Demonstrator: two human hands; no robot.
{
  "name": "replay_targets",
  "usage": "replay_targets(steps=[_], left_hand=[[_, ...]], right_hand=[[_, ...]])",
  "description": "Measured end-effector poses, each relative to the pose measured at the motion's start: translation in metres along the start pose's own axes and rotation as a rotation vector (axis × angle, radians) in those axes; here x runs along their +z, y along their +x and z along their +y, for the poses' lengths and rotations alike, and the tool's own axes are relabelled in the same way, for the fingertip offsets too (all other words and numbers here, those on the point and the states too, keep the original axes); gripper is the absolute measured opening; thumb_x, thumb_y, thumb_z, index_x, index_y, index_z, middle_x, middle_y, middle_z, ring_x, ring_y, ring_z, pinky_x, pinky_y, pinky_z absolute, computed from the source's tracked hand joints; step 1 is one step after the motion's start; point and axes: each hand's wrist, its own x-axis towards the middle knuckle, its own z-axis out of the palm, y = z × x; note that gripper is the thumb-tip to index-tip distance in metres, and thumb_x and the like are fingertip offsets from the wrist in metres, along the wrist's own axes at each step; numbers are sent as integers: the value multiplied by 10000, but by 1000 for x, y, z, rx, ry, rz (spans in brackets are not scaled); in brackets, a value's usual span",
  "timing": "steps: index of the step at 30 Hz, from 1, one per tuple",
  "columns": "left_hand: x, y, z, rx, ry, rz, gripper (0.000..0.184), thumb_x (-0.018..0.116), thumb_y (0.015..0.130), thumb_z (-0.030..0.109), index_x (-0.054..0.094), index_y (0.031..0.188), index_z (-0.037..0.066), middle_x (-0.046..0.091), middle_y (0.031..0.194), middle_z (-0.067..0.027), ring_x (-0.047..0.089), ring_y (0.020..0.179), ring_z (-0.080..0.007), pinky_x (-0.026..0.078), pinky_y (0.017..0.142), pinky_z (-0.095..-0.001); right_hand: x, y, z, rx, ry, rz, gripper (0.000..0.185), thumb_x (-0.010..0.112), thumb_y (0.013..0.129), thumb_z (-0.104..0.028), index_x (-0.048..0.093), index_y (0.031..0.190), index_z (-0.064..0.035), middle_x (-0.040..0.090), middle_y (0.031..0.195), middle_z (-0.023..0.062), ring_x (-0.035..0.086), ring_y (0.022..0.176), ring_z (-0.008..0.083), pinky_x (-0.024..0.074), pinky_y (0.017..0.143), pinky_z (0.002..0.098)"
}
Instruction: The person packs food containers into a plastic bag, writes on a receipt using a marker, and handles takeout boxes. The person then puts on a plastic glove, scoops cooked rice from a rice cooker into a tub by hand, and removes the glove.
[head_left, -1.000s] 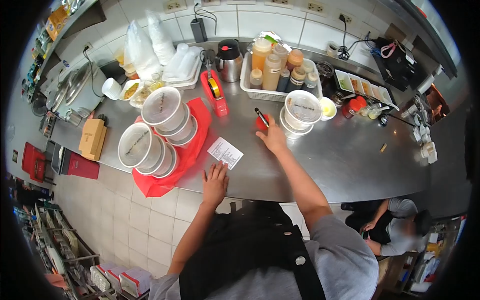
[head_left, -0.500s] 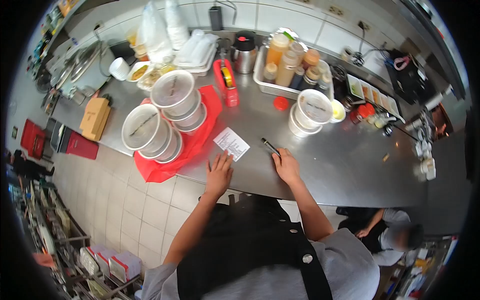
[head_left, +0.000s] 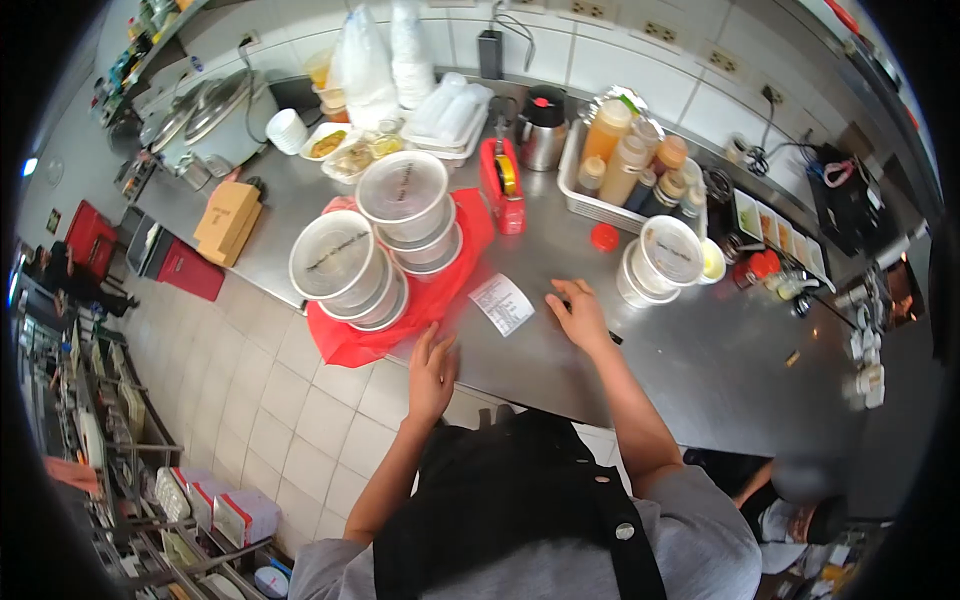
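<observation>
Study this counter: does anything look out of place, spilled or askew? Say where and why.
A brownish scrap lies alone on the right side of the counter; it looks stray, though too small to identify. The red plastic under the stacked tubs hangs askew over the front edge. No spill shows.

Slip: matt paper before you.
Counter: smooth, glossy metal under your slip.
Bag: shiny plastic, left of the slip.
Tubs: smooth plastic, both sides of the slip.
Flask: polished metal, beyond the slip.
</observation>
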Motion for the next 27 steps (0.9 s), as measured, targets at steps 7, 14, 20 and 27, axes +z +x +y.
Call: replay_targets(steps=[7, 14, 20, 27], left_hand=[[-46, -43, -16, -201, 11, 190, 198, 549, 882, 10, 640, 1058, 19, 574, 1215, -180, 540, 1138, -350, 417, 974, -410], [-66, -77, -36, -367, -57, 279, 207, 530, 917, 36, 624, 1100, 14, 610, 1160, -155, 598, 1071, -288, 468, 906, -377], [-83, -37, -73, -581, -469, 590, 445, 537, 919, 35, 406, 1343, 4, 461, 1336, -149, 524, 1162, -256, 473, 914, -365], [-146, 86, -205, -460, -279, 602, 350, 518, 919, 94, 498, 1263, 34, 498, 1272, -158, 502, 1170, -288, 439, 957, -387]], right_hand=[[110, 90, -61, 108, 537, -230, 423, 509, 956, -186, 472, 1324, 18, 614, 1160, 241, 656, 961, 300, 516, 841, 377], [167, 93, -83, 180, 321, -45, 726, 646, 806, -125, 259, 1396, 50, 580, 1183, 289, 576, 1079, 447, 452, 964, 446], [161, 78, -94, 274, 418, -122, 618, 595, 792, -48, 322, 1340, 41, 524, 1277, 276, 515, 1202, 391, 400, 1020, 391], [133, 52, -100, 311, 474, -249, 568, 590, 832, -57, 348, 1343, 6, 573, 1173, 209, 592, 1022, 285, 465, 907, 369]])
